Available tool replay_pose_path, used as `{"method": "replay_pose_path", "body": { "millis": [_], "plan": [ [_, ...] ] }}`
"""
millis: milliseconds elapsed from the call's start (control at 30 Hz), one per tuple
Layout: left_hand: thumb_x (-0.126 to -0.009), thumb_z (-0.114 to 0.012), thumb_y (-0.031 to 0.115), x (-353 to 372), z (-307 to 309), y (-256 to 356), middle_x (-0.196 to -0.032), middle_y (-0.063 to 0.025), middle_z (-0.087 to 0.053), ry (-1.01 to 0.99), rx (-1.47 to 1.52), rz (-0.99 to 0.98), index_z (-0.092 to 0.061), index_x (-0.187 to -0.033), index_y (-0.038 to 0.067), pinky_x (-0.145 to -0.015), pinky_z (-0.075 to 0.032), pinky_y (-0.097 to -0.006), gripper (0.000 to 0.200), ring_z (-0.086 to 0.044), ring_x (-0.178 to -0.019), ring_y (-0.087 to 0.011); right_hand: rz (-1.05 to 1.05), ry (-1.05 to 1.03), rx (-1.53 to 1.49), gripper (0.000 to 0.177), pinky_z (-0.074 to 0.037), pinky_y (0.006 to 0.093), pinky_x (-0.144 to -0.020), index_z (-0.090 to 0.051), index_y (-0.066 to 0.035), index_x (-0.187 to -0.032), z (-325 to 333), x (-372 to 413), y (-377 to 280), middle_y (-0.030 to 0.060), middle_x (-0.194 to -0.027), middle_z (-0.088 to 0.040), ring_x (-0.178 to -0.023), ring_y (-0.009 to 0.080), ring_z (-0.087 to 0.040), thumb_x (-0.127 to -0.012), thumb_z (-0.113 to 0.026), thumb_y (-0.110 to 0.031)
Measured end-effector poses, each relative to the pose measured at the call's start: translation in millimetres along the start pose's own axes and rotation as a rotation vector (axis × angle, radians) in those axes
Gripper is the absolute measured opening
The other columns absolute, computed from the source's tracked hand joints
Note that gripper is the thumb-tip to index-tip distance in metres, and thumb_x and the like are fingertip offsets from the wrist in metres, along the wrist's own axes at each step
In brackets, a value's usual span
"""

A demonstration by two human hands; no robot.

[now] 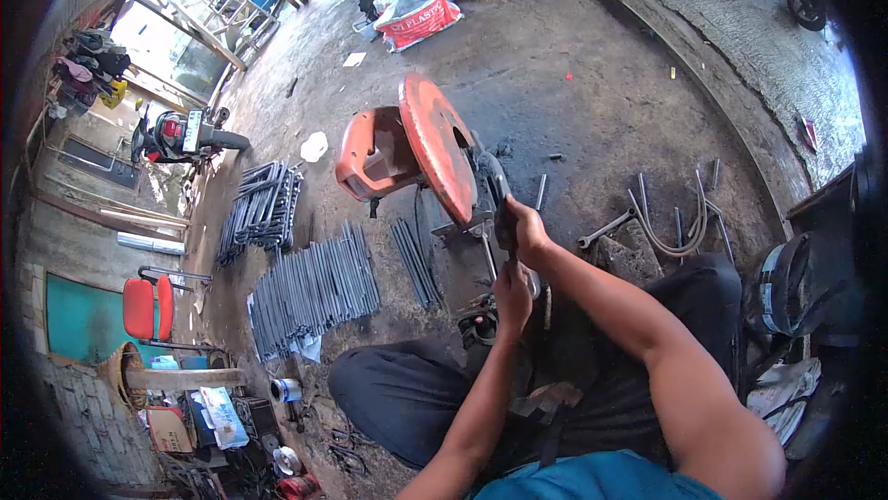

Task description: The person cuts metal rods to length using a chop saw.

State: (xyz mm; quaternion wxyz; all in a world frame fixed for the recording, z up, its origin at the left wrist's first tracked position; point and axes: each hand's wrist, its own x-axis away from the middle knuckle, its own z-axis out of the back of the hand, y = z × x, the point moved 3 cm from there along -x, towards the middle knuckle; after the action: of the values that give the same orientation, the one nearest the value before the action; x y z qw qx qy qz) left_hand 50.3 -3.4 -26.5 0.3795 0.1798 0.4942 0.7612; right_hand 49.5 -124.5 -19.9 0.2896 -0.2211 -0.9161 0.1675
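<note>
Right in front of me stands an orange cut-off machine [370,153] with a large round orange guard [433,144]. A grey disc edge [490,167] shows at the guard's right side. My right hand [529,234] is closed around a dark, narrow metal piece [503,222], whose upper end is close to the disc. Just below, my left hand [512,296] is closed on the lower part of the same piece. My fingers hide much of it. Under the hands is the machine's metal base and clamp [483,232].
Cut metal rods [314,287] lie in rows at left, with bent bars [261,209] stacked behind. A wrench [606,230] and a curved tube [680,246] lie at right. Further off are a red-and-white sack [416,19], a motorcycle [190,135] and a red chair [139,306].
</note>
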Motion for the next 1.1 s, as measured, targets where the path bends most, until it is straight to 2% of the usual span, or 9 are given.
{"method": "replay_pose_path", "body": {
  "millis": [33, 200, 267, 300, 400, 500, 567, 800, 1100],
  "plan": [
    [-0.096, -0.037, 0.031, -2.7, 2.3, 4.2, -0.060, -0.0043, -0.042, -0.031, 0.274, 0.298, -0.045, -0.074, 0.004, -0.052, -0.033, -0.0306, 0.036, -0.042, -0.055, -0.0137, 0.083, 0.028, 0.037, 0.039, -0.035, 0.0279, -0.059, -0.060, -0.008, -0.074, -13.6, 5.9, -7.2, -0.0006, -0.064, -0.054, -0.057, 0.0134, -0.046, -0.091, -0.047, -0.040],
    [-0.096, -0.040, 0.020, -20.0, 15.0, 20.8, -0.057, -0.0001, -0.042, -0.050, 0.418, 0.146, -0.046, -0.072, 0.003, -0.050, -0.032, -0.0288, 0.030, -0.039, -0.052, -0.0096, 0.244, -0.083, 0.073, 0.038, -0.034, 0.0265, -0.060, -0.057, -0.007, -0.073, -62.6, 35.9, -40.4, -0.0012, -0.067, -0.051, -0.060, 0.0115, -0.043, -0.092, -0.046, -0.037],
    [-0.098, -0.040, 0.023, -23.2, 27.6, 61.2, -0.059, 0.0025, -0.041, -0.046, 0.602, 0.127, -0.047, -0.075, 0.005, -0.049, -0.031, -0.0249, 0.030, -0.037, -0.053, -0.0067, 0.380, -0.313, 0.279, 0.036, -0.035, 0.0254, -0.063, -0.058, -0.006, -0.080, -85.0, 55.9, -57.1, -0.0016, -0.071, -0.050, -0.062, 0.0103, -0.043, -0.092, -0.045, -0.037],
    [-0.098, -0.040, 0.023, -24.7, 33.7, 72.4, -0.059, 0.0025, -0.041, -0.040, 0.604, 0.122, -0.047, -0.075, 0.005, -0.049, -0.031, -0.0249, 0.030, -0.037, -0.053, -0.0067, 0.420, -0.191, 0.233, 0.036, -0.028, 0.0246, -0.045, -0.050, -0.009, -0.071, -112.0, 78.2, -65.9, -0.0015, -0.058, -0.043, -0.047, 0.0094, -0.038, -0.093, -0.043, -0.037],
    [-0.098, -0.041, 0.032, -26.5, 53.7, 103.1, -0.063, 0.0012, -0.046, -0.044, 0.555, 0.011, -0.050, -0.079, 0.006, -0.051, -0.032, -0.0249, 0.033, -0.040, -0.055, -0.0087, 0.455, -0.297, 0.201, 0.036, -0.029, 0.0240, -0.047, -0.048, -0.008, -0.074, -134.2, 102.5, -79.2, -0.0004, -0.060, -0.043, -0.049, 0.0098, -0.038, -0.092, -0.044, -0.038],
    [-0.098, -0.041, 0.032, -27.9, 64.3, 120.3, -0.064, 0.0006, -0.046, -0.075, 0.489, -0.017, -0.051, -0.082, 0.005, -0.051, -0.034, -0.0247, 0.033, -0.042, -0.056, -0.0090, 0.384, -0.298, 0.090, 0.041, -0.027, 0.0248, -0.045, -0.046, -0.008, -0.073, -140.1, 104.0, -80.2, 0.0008, -0.059, -0.041, -0.049, 0.0124, -0.037, -0.093, -0.041, -0.043],
    [-0.098, -0.040, 0.031, -29.5, 62.9, 120.6, -0.064, 0.0022, -0.044, -0.160, 0.852, 0.089, -0.052, -0.083, 0.005, -0.049, -0.030, -0.0215, 0.033, -0.040, -0.054, -0.0060, 0.338, -0.260, 0.020, 0.043, -0.026, 0.0252, -0.045, -0.045, -0.009, -0.072, -139.6, 104.4, -79.8, 0.0011, -0.059, -0.040, -0.048, 0.0134, -0.036, -0.093, -0.039, -0.046],
    [-0.097, -0.042, 0.031, -29.8, 73.0, 118.4, -0.063, 0.0000, -0.048, -0.276, 0.797, 0.141, -0.056, -0.087, 0.003, -0.046, -0.031, -0.0213, 0.033, -0.041, -0.050, -0.0068, 0.162, -0.385, -0.065, 0.050, -0.024, 0.0259, -0.042, -0.038, -0.010, -0.062, -138.4, 105.4, -80.3, 0.0023, -0.050, -0.033, -0.044, 0.0146, -0.030, -0.094, -0.033, -0.048],
    [-0.094, -0.051, 0.026, -29.6, 77.7, 128.2, -0.066, -0.0017, -0.057, -0.137, 0.629, 0.172, -0.060, -0.086, 0.000, -0.046, -0.035, -0.0223, 0.028, -0.048, -0.051, -0.0077, 0.140, -0.379, -0.087, 0.051, -0.024, 0.0264, -0.039, -0.039, -0.010, -0.060, -139.4, 100.7, -83.3, 0.0019, -0.046, -0.032, -0.039, 0.0146, -0.028, -0.095, -0.029, -0.046]
  ]
}}
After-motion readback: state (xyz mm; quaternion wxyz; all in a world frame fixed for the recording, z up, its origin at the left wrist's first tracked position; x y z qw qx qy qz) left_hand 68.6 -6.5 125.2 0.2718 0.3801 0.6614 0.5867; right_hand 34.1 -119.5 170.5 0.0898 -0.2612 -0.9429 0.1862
